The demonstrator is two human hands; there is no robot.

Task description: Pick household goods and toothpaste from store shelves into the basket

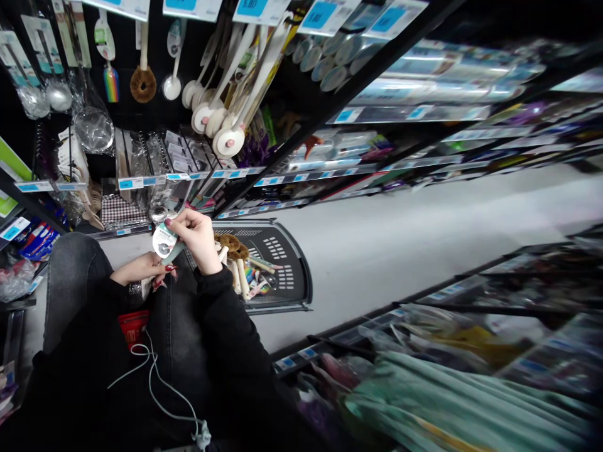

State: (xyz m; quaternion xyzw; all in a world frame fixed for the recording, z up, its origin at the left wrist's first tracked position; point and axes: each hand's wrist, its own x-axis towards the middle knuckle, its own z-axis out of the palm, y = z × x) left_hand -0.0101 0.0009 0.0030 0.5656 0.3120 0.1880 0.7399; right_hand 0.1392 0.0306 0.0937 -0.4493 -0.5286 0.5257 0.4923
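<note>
as right hand (196,235) pinches label (164,241), tag (260,10) reads 5.80.

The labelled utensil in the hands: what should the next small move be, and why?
Perhaps the right hand should straighten the card label along the pale-green handle: it pinches the label's edge, and the left hand, by the handle's lower end, could steady it.

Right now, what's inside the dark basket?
Dark basket: brown brush heads, pale handles, multicoloured items too small to identify. Whatever lies beneath the pile or behind the right hand and sleeve is covered.
</note>
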